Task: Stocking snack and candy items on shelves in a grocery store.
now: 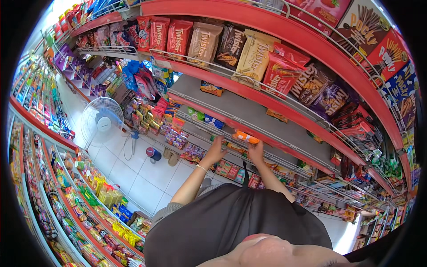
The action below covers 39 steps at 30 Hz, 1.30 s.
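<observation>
In the head view my right hand (256, 153) grips the right end of a small orange snack packet (245, 136), just in front of a shelf's red front edge (224, 119). My left hand (216, 152) is to the left of the packet, fingers apart, and holds nothing. Its fingertips are near the wire rail of a lower shelf. On that shelf, a blue packet (214, 121) and a green packet (196, 113) stand beyond my left hand. One level up, the grey shelf board (240, 105) bears a few packets, among them a blue-and-orange one (211, 88).
Twister wafer packs (255, 55) line the shelf above, behind a wire rail; Pocky boxes (362, 25) sit higher. A white fan (103, 122) stands on the tiled floor, left, near a blue tumbler (153, 153) and sandals (172, 158). Another stocked shelf unit (76, 203) is at lower left.
</observation>
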{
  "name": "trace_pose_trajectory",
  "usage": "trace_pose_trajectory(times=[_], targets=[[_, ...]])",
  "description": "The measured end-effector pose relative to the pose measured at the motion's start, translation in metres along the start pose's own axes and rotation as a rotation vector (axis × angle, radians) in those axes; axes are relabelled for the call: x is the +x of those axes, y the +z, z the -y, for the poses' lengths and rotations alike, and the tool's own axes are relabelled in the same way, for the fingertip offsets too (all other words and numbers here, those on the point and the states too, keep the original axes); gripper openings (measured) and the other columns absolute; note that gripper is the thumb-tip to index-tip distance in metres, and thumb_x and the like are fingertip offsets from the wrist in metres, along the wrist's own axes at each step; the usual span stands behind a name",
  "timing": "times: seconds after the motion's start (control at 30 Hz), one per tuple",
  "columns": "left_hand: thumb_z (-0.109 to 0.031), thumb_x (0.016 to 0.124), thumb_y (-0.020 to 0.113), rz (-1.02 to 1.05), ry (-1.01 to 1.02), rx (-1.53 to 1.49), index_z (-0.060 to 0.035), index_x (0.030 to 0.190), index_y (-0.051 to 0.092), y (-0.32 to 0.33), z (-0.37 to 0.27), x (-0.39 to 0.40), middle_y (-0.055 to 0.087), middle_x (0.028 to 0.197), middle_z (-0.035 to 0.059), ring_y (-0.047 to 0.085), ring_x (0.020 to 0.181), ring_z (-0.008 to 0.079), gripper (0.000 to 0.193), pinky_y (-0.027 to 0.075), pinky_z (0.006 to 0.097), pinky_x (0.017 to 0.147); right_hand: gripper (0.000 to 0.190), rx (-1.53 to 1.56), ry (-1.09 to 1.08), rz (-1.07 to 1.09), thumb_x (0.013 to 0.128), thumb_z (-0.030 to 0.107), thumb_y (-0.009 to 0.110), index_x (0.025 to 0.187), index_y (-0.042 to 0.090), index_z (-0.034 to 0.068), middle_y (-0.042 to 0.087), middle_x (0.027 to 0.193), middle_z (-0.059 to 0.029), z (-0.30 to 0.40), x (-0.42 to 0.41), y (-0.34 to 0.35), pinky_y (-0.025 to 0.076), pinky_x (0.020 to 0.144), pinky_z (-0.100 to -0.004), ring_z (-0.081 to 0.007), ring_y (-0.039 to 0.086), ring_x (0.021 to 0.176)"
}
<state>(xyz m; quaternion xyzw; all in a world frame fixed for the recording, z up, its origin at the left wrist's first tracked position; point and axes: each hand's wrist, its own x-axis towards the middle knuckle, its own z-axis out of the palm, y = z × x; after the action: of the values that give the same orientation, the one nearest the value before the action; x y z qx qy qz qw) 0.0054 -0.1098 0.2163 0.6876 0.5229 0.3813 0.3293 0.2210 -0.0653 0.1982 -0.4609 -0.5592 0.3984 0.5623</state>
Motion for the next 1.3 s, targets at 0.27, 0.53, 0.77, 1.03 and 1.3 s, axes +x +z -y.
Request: trace_pose_trajectory(times=[0.27,0.53,0.77,1.03,1.3], targets=[[-0.012,0.075,0.069,0.131,-0.049,-0.060,0.0007,0.126,0.033,-0.016,0.020,0.025,0.040,0.124,0.0257,0.041,0.117,0.0429,0.064,0.037,0.0425,0.098,0.029,-0.046,0.102,0.099,0.080,0.012,0.070,0.105,0.060,0.002,0.065,0.100,-0.0066,-0.016,0.033,0.022,0.045,0.084,-0.0322,-0.0177,0.060,0.095],[-0.018,0.078,0.068,0.242,0.106,0.036,-0.0007,0.128,0.033,-0.028,0.044,0.022,0.039,0.126,0.0262,0.044,0.114,0.0436,0.064,0.040,0.0435,0.094,0.030,-0.275,0.135,0.059,0.079,0.019,0.071,0.102,0.063,0.002,0.066,0.095,-0.0080,-0.022,0.038,0.044,0.047,0.080,-0.0333,-0.0197,0.062,0.089],[-0.017,0.079,0.065,0.410,0.037,0.140,-0.0046,0.129,0.034,-0.043,0.037,0.031,0.040,0.127,0.0226,0.051,0.106,0.0432,0.060,0.045,0.0455,0.087,0.029,-0.503,0.156,0.101,0.078,0.018,0.072,0.098,0.063,0.000,0.066,0.090,-0.0097,0.013,0.037,0.056,0.048,0.076,-0.0349,-0.0211,0.063,0.086],[-0.013,0.083,0.058,0.188,0.298,0.074,-0.0065,0.121,0.048,-0.051,0.004,0.054,0.046,0.126,0.0123,0.056,0.100,0.0352,0.041,0.048,0.0437,0.080,0.031,-0.219,0.150,-0.033,0.078,0.011,0.071,0.104,0.060,-0.002,0.066,0.092,-0.0133,0.010,0.023,0.035,0.051,0.078,-0.0349,-0.0250,0.065,0.090],[-0.012,0.081,0.058,0.211,0.485,0.302,-0.0086,0.120,0.051,-0.047,0.007,0.055,0.042,0.134,0.0077,0.060,0.092,0.0307,0.040,0.051,0.0415,0.073,0.031,-0.465,0.104,0.127,0.083,0.018,0.067,0.108,0.059,0.000,0.067,0.095,-0.0134,0.002,0.038,0.029,0.050,0.079,-0.0358,-0.0223,0.065,0.092]])
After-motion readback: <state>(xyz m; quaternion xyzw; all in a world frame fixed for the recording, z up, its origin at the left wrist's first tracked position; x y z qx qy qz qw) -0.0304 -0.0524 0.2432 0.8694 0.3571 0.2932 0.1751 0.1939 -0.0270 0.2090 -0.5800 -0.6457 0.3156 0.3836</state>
